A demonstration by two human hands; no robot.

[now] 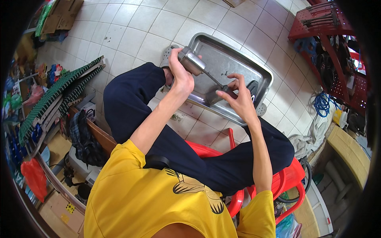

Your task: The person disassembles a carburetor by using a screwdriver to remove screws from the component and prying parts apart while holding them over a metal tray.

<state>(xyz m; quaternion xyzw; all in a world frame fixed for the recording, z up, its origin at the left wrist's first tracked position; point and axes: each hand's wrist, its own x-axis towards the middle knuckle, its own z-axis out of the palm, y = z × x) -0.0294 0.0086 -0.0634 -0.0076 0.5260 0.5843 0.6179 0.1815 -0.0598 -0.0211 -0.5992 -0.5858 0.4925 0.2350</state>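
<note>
My left hand [181,73] is closed round a silver metal cylinder [192,63], held over the left side of a shallow metal tray [238,52]. In my right hand [241,98] the thumb and fingers close on the dark handle of what looks like a screwdriver [214,80]. Its thin shaft slants up to the cylinder's lower right end; the exact contact is too small to make out. Below the handle, a dark grey piece [213,97] shows at the tray's near side. Beside my right fingers lies a black object [252,87] in the tray.
The tray stands on pale floor tiles [166,24] in front of my knees. A red perforated rack [317,27] with tools is at the far right, with a blue coiled cable [322,104] below. Green-black slats [59,95] and mixed goods crowd the left. Red plastic chair parts [291,180] show under me.
</note>
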